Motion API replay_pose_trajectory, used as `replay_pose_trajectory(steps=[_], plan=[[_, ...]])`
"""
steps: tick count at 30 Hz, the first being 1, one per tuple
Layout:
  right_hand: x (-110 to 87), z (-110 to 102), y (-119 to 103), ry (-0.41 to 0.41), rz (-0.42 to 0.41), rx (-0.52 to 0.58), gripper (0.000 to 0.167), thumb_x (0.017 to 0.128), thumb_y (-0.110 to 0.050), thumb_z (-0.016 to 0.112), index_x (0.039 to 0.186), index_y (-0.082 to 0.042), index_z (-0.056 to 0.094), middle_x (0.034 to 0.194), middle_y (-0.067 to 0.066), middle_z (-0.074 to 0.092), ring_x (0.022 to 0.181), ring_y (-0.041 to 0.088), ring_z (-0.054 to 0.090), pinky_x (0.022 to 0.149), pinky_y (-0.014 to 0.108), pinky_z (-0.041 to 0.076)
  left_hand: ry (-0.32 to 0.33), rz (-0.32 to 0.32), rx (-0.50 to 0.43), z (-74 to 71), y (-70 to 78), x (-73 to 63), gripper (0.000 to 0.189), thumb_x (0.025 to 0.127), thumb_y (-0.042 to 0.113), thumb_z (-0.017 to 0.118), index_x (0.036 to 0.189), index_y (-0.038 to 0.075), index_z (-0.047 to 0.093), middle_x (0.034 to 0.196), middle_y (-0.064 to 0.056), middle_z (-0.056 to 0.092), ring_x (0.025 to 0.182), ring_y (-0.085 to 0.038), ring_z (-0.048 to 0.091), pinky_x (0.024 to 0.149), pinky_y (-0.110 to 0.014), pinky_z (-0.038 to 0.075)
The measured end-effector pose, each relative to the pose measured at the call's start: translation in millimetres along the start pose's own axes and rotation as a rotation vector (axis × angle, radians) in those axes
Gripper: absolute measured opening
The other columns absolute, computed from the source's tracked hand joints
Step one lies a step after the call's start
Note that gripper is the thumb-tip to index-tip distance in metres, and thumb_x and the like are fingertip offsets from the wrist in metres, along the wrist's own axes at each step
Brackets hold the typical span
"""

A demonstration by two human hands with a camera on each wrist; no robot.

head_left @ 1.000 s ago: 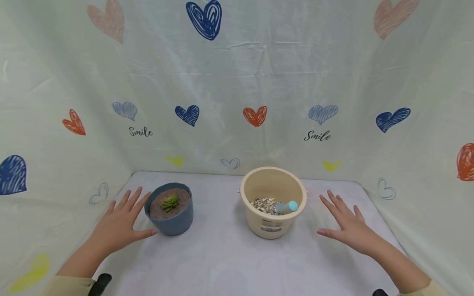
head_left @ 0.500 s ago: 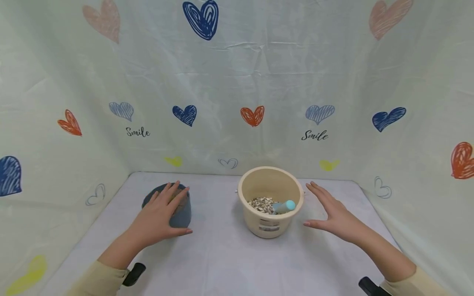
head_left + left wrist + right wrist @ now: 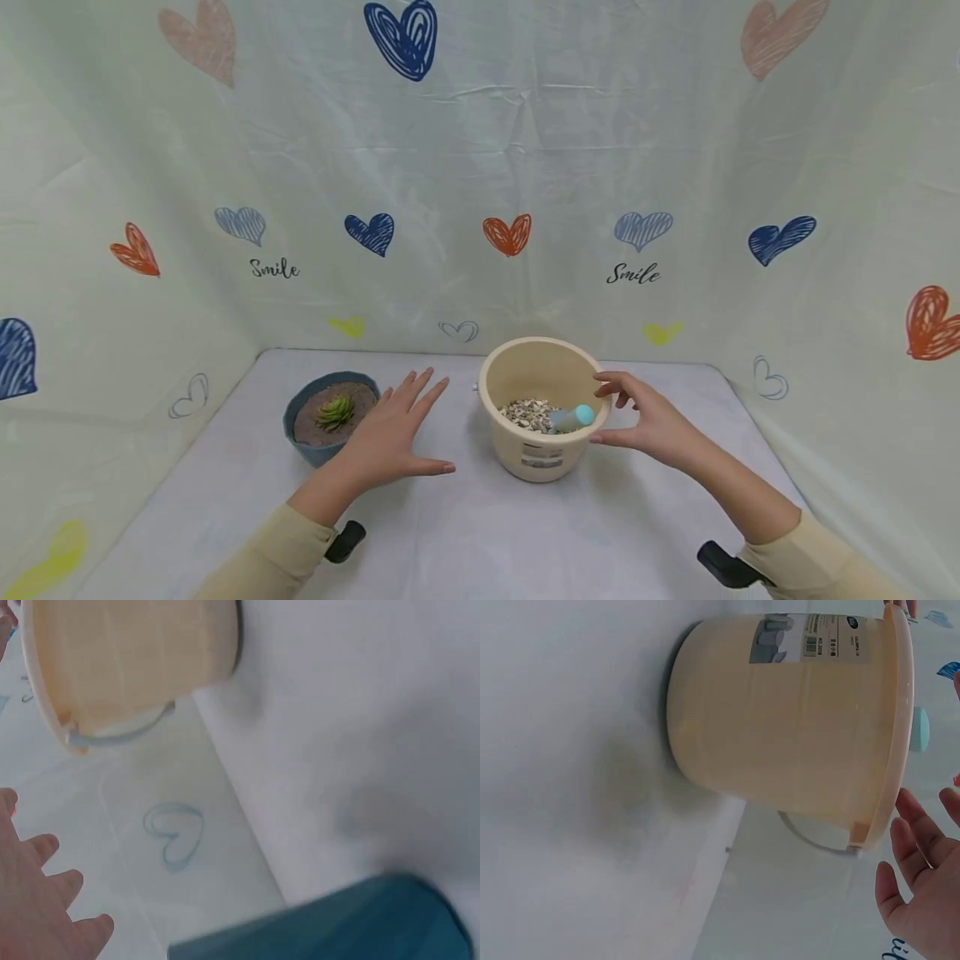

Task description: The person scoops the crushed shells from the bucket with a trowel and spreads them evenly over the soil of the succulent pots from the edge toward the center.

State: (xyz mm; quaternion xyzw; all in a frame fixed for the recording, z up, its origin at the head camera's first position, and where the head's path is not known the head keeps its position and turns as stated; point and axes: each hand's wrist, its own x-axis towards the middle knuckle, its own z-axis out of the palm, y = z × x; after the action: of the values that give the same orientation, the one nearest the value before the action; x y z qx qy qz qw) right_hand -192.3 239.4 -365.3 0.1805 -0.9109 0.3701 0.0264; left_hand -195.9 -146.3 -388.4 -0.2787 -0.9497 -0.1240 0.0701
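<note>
A cream bucket [image 3: 517,450] stands upright on the table, holding pale gravel-like chips [image 3: 528,414] and a tool with a light-blue handle [image 3: 576,418] whose other end is buried. My right hand [image 3: 648,423] is at the bucket's right rim, fingers loosely bent and thumb stretched toward the front; whether the fingertips touch is unclear. In the right wrist view, the bucket [image 3: 780,727] shows its label and hanging handle. My left hand [image 3: 386,437] is spread in the air, partly covering a blue pot [image 3: 300,400] with brown soil and a green succulent [image 3: 335,412].
The white-covered table [image 3: 480,533] ends at a pale curtain [image 3: 450,167] printed with hearts, which closes in the back and both sides. A bent handle [image 3: 124,737] hangs at the bucket's far side in the left wrist view.
My left hand has swept right, from beside the pot, across it, toward the bucket. My right hand has moved left to the bucket's rim, its fingers bending. Pot and bucket stay put.
</note>
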Motion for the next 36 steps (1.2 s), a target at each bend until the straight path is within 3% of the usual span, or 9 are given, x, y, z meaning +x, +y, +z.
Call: replay_pose_trajectory(steps=[4,7,12,16,19,23,27,31,36], plan=[[4.1,6.2,1.6,0.007,-0.013,-0.016,0.072,0.074,-0.031,0.087,0.131,-0.005,0.051,0.108,0.002,0.064,0.096,0.025,0.049,0.078,0.039,0.043,-0.018,-0.009,-0.046,9.5,12.6,12.1,0.119,0.071,0.081,0.061,0.158,0.014,0.014,0.162,-0.009,0.014,0.147,-0.033,0.013,0.112,-0.06,0.021],[5.5,10.2,0.3,0.025,-0.029,-0.105,0.069,0.072,-0.035,0.087,0.126,-0.006,0.055,0.1,-0.006,0.064,0.092,0.02,0.049,0.076,0.037,0.043,-0.025,-0.04,-0.095,16.0,21.7,21.1,0.121,0.07,0.077,0.066,0.158,0.014,0.012,0.162,-0.005,0.013,0.147,-0.029,0.013,0.114,-0.057,0.019],[7.5,14.2,-3.4,0.051,-0.056,-0.234,0.062,0.072,-0.039,0.086,0.119,-0.008,0.059,0.089,-0.011,0.061,0.086,0.015,0.05,0.077,0.038,0.039,-0.001,-0.113,-0.329,28.9,39.0,36.6,0.12,0.07,0.065,0.076,0.158,0.015,0.01,0.161,-0.004,0.017,0.146,-0.025,0.017,0.116,-0.052,0.014],[10.8,15.7,-3.9,0.052,-0.048,-0.229,0.058,0.073,-0.036,0.086,0.117,-0.008,0.061,0.084,-0.012,0.06,0.085,0.014,0.052,0.077,0.038,0.041,0.045,-0.161,-0.507,38.6,50.4,47.2,0.12,0.069,0.057,0.082,0.158,0.019,0.011,0.16,-0.003,0.02,0.145,-0.025,0.02,0.114,-0.055,0.019],[13.4,15.9,-3.1,0.046,-0.053,-0.205,0.056,0.074,-0.035,0.085,0.116,-0.007,0.061,0.082,-0.012,0.06,0.084,0.015,0.053,0.076,0.037,0.044,0.094,-0.191,-0.565,43.9,55.1,54.1,0.122,0.064,0.057,0.085,0.157,0.021,0.016,0.159,-0.002,0.023,0.144,-0.026,0.024,0.11,-0.058,0.027],[16.8,15.2,-1.3,0.053,-0.068,-0.157,0.054,0.074,-0.028,0.086,0.115,-0.004,0.061,0.081,-0.01,0.063,0.083,0.016,0.055,0.073,0.037,0.047,0.141,-0.208,-0.621,49.5,59.3,62.6,0.126,0.06,0.053,0.089,0.157,0.015,0.017,0.158,-0.006,0.024,0.142,-0.027,0.026,0.108,-0.055,0.031],[20.9,15.6,0.3,0.077,-0.068,-0.143,0.051,0.075,-0.022,0.086,0.116,-0.003,0.063,0.085,-0.007,0.066,0.083,0.016,0.055,0.07,0.034,0.047,0.156,-0.253,-0.692,56.6,61.8,65.9,0.128,0.061,0.047,0.091,0.157,0.01,0.014,0.159,-0.013,0.018,0.144,-0.032,0.022,0.11,-0.055,0.028],[23.7,18.3,0.0,0.115,-0.079,-0.167,0.039,0.079,-0.019,0.083,0.113,-0.005,0.069,0.086,-0.006,0.064,0.08,0.016,0.051,0.065,0.031,0.044,0.164,-0.309,-0.793,63.4,62.8,65.8,0.128,0.061,0.039,0.093,0.157,0.013,0.013,0.16,-0.013,0.013,0.144,-0.035,0.019,0.11,-0.058,0.025],[26.1,24.3,0.4,0.181,-0.114,-0.19,0.03,0.078,-0.013,0.083,0.104,-0.004,0.073,0.083,-0.003,0.063,0.076,0.017,0.05,0.063,0.03,0.044,0.176,-0.332,-0.856,66.2,64.4,65.5,0.128,0.06,0.035,0.094,0.157,0.016,0.014,0.16,-0.012,0.013,0.143,-0.037,0.021,0.109,-0.061,0.024]])
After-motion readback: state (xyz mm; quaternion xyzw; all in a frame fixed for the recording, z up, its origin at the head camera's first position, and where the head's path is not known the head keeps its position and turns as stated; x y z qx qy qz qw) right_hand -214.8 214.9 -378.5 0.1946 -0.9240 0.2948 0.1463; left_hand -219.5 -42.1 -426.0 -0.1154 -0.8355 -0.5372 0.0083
